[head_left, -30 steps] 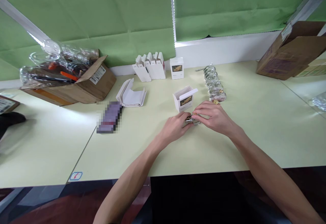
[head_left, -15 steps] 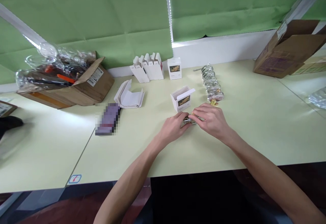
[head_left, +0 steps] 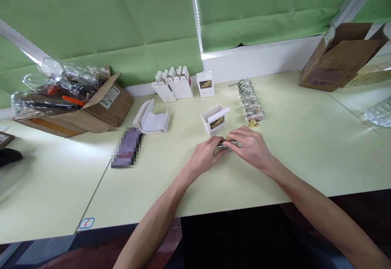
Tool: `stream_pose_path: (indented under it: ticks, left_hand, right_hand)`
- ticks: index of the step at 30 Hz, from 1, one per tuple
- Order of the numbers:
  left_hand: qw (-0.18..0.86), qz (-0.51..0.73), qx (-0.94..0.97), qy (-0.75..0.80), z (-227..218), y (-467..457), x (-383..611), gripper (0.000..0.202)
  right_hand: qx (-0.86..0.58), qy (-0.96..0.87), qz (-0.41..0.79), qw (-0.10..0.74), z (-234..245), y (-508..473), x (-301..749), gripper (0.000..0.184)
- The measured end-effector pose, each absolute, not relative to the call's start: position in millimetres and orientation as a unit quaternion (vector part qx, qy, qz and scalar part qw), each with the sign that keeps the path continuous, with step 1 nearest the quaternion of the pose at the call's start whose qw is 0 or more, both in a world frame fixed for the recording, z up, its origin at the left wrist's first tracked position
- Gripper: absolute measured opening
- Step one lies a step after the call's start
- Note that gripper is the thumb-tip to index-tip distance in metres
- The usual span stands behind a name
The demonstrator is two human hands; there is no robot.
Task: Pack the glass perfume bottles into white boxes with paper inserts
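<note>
My left hand (head_left: 205, 157) and my right hand (head_left: 249, 146) meet on the pale table, both with fingers closed on a small item in shiny clear wrap with a gold cap (head_left: 225, 142). Just behind them stands an open small white box (head_left: 214, 120) with its flap up. To its right, a row of more clear-wrapped items (head_left: 251, 103) runs away from me.
Several white boxes (head_left: 172, 85) and one closed printed box (head_left: 205, 84) stand by the wall. Flat folded cartons (head_left: 151, 118) and a blurred dark object (head_left: 127, 147) lie at left. An open cardboard box with plastic bags (head_left: 76, 106) sits far left, another cardboard box (head_left: 339, 61) far right.
Both hands stay together on the wrapped item, with only small finger shifts. The camera has turned slightly, so everything sits a little further left in view.
</note>
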State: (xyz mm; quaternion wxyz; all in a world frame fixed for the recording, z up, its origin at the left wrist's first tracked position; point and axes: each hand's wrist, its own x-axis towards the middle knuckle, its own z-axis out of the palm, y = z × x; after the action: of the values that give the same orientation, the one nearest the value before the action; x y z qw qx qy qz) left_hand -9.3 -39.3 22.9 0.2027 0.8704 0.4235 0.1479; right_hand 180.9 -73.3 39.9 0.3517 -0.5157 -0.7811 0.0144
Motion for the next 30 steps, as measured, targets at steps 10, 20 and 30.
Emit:
stream_pose_path:
  ticks: [10, 20, 30]
  left_hand:
    - [0.196, 0.142, 0.874, 0.422, 22, -39, -11, 0.03]
    - [0.201, 0.143, 0.871, 0.425, 24, -40, -8, 0.03]
    - [0.213, 0.139, 0.868, 0.427, 26, -40, -7, 0.032]
  right_hand:
    - [-0.677, -0.688, 0.064, 0.255, 68, -73, 246, 0.04]
    - [-0.639, -0.727, 0.061, 0.244, 50, -70, 238, 0.014]
    - [-0.48, -0.776, 0.043, 0.406, 69, -76, 196, 0.018]
